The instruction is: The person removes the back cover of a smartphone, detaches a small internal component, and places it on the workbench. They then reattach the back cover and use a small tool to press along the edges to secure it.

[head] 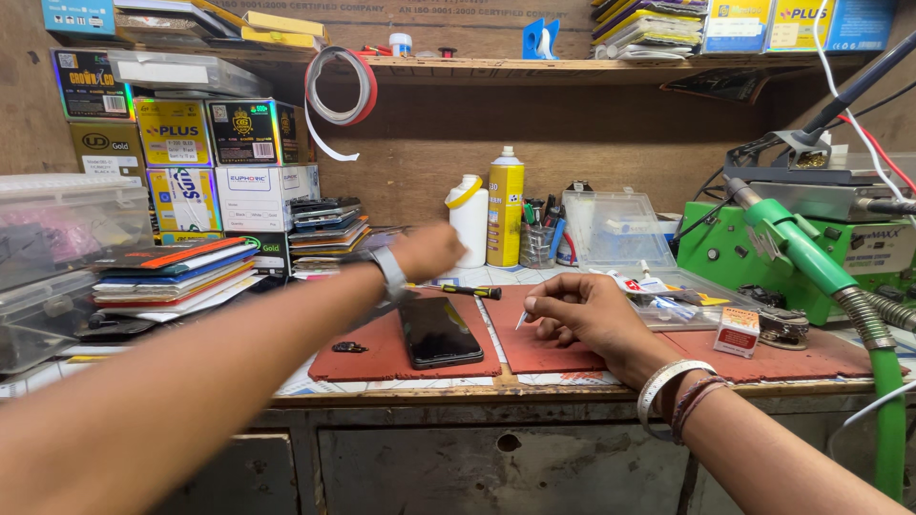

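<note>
On the surface [401, 389] a phone [440, 331] lies at twelve o'clock between my hands. A screwdriver [468, 290] lies behind it; bottles [487, 219] stand farther back, a small box [737, 332] at two o'clock.

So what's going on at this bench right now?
A person sits at a cluttered wooden workbench. Their right hand rests on a red mat, pinching a small thin tool between the fingertips. Their left hand, blurred, reaches out toward the back of the bench, near a white bottle and a yellow spray can. A dark smartphone lies flat on the other red mat, touched by neither hand. A screwdriver lies just behind it.
</note>
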